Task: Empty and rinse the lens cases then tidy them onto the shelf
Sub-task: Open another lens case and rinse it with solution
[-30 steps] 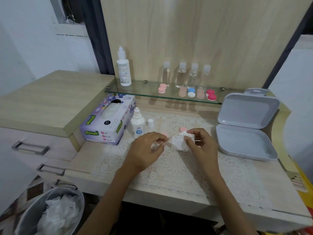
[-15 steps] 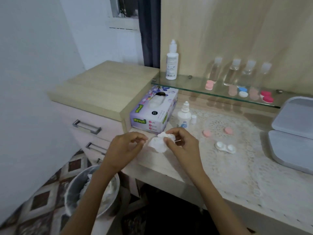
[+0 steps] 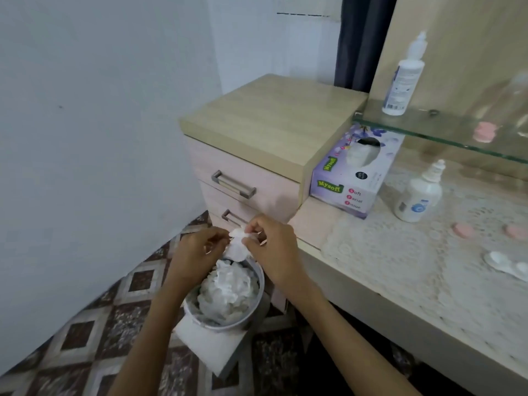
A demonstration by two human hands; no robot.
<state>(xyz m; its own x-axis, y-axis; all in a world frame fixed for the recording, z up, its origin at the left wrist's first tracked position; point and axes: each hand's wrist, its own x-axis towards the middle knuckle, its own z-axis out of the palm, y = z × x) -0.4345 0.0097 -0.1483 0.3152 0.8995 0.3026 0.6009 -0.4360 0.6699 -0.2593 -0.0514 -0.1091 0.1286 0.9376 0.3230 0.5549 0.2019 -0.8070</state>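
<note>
Hands: left hand (image 3: 197, 252) and right hand (image 3: 274, 247) close together over the bin, both pinching one crumpled tissue (image 3: 238, 248) at the fingertips; left grip slightly blurred.
Wall: plain white wall (image 3: 100, 138) at far left, smooth; open air between it and the drawers.
Floor: patterned floor tiles (image 3: 85, 338), brown diamond squares, bare strip along the wall.
Bin: round grey bin (image 3: 225, 328) directly below the hands, heaped to the rim with soft white tissue wads (image 3: 228, 290), close to the drawer fronts.
Drawers: pale wood-grain drawer unit (image 3: 271, 124), flat square-edged top; metal bar handle (image 3: 233, 184) faces the bin.
Worktop: worktop (image 3: 311, 224) lower than the drawer top, straight front edge running down-right; lace mat (image 3: 400, 252) covers most, bare strip at the left end.
Box: purple cardboard tissue box (image 3: 351, 178) at the worktop's left end, against the drawer unit's side, oval slot up.
Bottles: small white bottle (image 3: 418, 195) just right of the box; tall white bottle (image 3: 403, 81) upright on the shelf's left end.
Shelf: glass shelf (image 3: 443, 130), clear, thin greenish edge, above the worktop's back; pink case (image 3: 484, 132) on it, blurred.
Lens case: white lens case (image 3: 507, 265) lies on the mat at the right frame edge, well apart from the hands; two pink caps (image 3: 464, 230) loose on the mat behind it.
</note>
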